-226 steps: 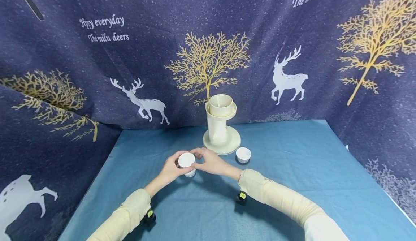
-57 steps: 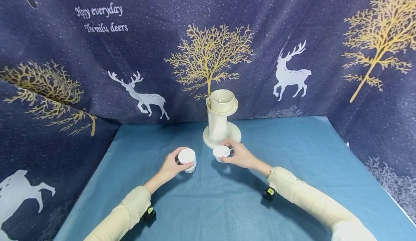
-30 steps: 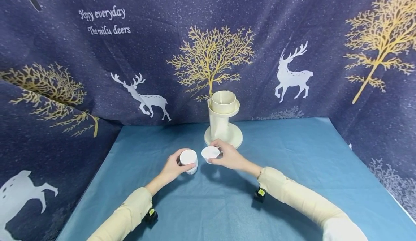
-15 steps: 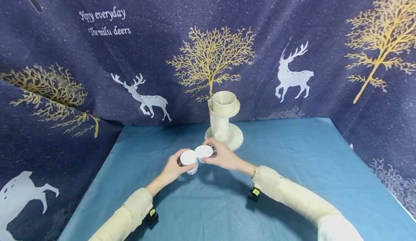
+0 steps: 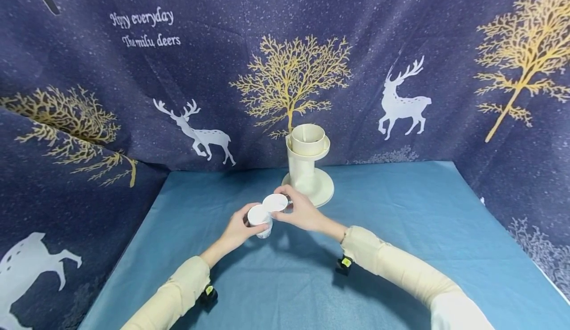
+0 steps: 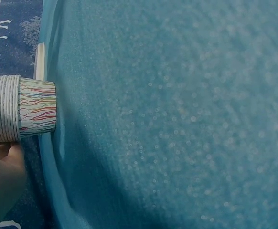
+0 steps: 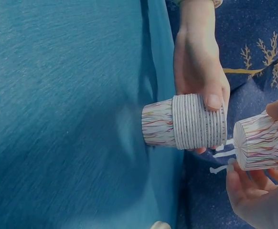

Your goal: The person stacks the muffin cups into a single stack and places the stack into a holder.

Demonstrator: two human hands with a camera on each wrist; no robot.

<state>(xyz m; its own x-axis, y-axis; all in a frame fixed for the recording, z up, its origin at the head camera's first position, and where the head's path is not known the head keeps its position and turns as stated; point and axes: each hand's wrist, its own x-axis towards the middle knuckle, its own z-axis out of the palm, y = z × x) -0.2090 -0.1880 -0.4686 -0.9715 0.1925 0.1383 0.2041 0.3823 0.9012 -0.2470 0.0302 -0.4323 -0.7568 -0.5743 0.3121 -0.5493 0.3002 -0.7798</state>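
Observation:
My left hand [image 5: 236,228] grips a stack of paper baking cups [image 5: 260,216] just above the table. In the right wrist view the nested rims of the stack [image 7: 198,121] show under the left thumb, and the lowest cup has wavy coloured stripes. My right hand [image 5: 303,212] pinches a single paper baking cup [image 5: 274,203] by its side near the rim. In the right wrist view this striped cup [image 7: 261,142] has its base towards the stack's open end, with a small gap between. From the head view the two rims overlap.
Behind the hands stands a cream-coloured stand [image 5: 318,186] with a round base and a cylindrical cup [image 5: 308,140] in its top ring. Blue cloth [image 5: 401,221] covers the table. A dark deer-print curtain [image 5: 200,72] hangs at the back and sides.
The single cup, which stood on the table right of the stack, is now in my right hand. It has moved left and up to the stack's mouth. My left hand stays almost still.

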